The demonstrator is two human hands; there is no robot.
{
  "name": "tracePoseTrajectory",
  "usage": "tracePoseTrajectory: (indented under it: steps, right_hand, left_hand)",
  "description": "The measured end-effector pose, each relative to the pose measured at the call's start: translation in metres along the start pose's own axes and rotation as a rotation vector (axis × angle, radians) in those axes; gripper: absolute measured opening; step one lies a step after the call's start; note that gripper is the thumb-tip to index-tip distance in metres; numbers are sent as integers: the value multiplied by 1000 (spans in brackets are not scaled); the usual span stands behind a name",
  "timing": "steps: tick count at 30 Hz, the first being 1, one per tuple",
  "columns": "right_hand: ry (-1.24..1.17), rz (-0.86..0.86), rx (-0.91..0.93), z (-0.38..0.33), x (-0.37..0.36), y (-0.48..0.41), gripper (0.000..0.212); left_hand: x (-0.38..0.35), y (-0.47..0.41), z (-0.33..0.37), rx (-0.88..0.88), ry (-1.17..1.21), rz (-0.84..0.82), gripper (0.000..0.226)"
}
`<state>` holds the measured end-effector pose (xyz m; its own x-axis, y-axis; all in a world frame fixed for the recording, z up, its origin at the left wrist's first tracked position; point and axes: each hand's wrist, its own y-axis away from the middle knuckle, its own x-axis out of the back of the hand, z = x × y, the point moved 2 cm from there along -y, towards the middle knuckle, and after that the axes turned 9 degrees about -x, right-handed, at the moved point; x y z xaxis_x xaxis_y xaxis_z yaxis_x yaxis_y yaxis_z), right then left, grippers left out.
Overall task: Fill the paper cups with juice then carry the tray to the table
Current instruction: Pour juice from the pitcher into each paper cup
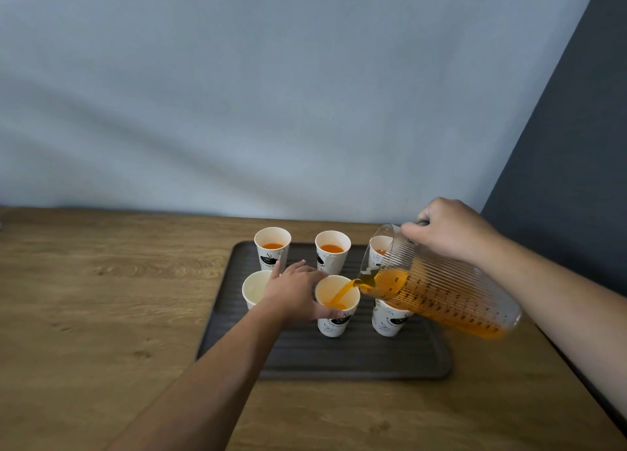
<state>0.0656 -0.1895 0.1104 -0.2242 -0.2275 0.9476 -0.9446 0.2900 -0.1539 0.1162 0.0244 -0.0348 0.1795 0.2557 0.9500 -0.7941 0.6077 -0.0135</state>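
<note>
The right hand [448, 230] grips a tilted pitcher [437, 291], pouring juice into the middle front cup [336, 309], which the left hand [295, 292] clasps on the tray [339, 355]. The cup [388, 318] under the pitcher is mostly hidden, possibly filled.

A plain indoor room set up for serving drinks, home or office unclear: a wood-grain surface [101, 297] against a pale blue-grey wall [271, 94], a dark grey wall [576, 145] at right, a dark tray [339, 359] of paper cups [271, 260] on it.
</note>
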Motion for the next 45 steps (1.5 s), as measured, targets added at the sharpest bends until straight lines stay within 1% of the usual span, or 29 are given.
tracePoseTrajectory:
  steps: [19, 29, 34, 37, 42, 45]
  right_hand:
    - [51, -9, 10, 3, 3, 2, 52]
    - [43, -12, 4, 3, 4, 2, 50]
    - [29, -9, -6, 4, 5, 3, 54]
    - [25, 8, -21, 5, 5, 2, 51]
    - [-34, 8, -52, 11, 4, 3, 45]
    - [-123, 16, -67, 17, 4, 2, 46]
  left_hand:
    - [2, 2, 3, 13, 9, -1, 84]
    - [2, 2, 3, 20, 5, -14, 85]
    - [2, 3, 4, 24, 4, -20, 85]
    - [3, 3, 4, 26, 3, -18, 85]
    - [2, 2, 4, 24, 2, -24, 86]
    - [2, 3, 3, 21, 2, -19, 88]
